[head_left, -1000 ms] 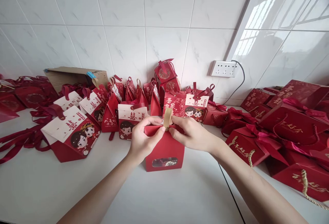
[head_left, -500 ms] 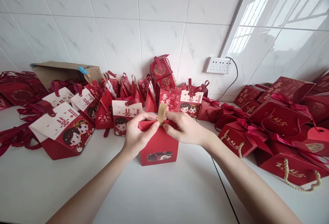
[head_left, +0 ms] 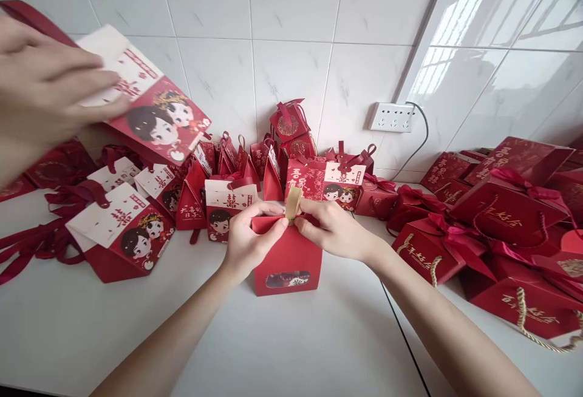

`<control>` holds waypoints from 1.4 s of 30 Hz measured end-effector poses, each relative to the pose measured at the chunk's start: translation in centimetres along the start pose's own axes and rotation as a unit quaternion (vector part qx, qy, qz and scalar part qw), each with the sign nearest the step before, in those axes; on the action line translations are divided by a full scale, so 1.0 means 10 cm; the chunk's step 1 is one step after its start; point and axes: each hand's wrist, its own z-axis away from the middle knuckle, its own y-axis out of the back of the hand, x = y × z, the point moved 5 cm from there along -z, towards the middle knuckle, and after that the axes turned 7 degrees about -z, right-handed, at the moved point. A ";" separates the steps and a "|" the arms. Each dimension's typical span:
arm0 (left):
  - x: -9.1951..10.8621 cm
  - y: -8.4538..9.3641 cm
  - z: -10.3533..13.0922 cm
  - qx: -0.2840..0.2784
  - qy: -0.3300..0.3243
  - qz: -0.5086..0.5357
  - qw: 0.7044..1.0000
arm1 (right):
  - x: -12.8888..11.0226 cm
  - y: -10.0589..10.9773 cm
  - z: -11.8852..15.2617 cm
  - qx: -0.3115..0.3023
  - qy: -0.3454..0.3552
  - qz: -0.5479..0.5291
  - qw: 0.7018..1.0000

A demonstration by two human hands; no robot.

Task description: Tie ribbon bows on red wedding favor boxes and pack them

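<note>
A red gift box (head_left: 288,257) stands upright on the white table in front of me, with a small oval window low on its face. A gold ribbon loop (head_left: 294,203) rises from its top edge. My left hand (head_left: 252,233) pinches the top left edge of the box, thumb against the ribbon's base. From the other side, my right hand (head_left: 330,224) pinches the top beside the ribbon, its fingers bent. The inner fingertips are partly hidden behind the box top and ribbon.
Another person's hand (head_left: 50,81) holds up a red and white box (head_left: 159,118) at upper left. Finished-looking boxes, including a white-topped box (head_left: 122,227), line the left and back. Red boxes with gold rope handles (head_left: 523,300) stand at right. A power strip (head_left: 392,118) hangs on the tiled wall.
Another person's hand has come in at upper left with a red and white box. The view has shifted slightly left; both my hands keep the same hold on the box top.
</note>
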 end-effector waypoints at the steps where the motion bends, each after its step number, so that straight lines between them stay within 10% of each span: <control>1: 0.00 0.00 0.00 -0.002 0.003 0.002 1.000 | 0.00 0.00 0.00 -0.004 0.001 -0.003 1.000; 42: 0.05 -0.01 0.01 -0.010 -0.028 -0.010 1.000 | -0.02 0.01 -0.01 -0.004 -0.039 0.019 0.999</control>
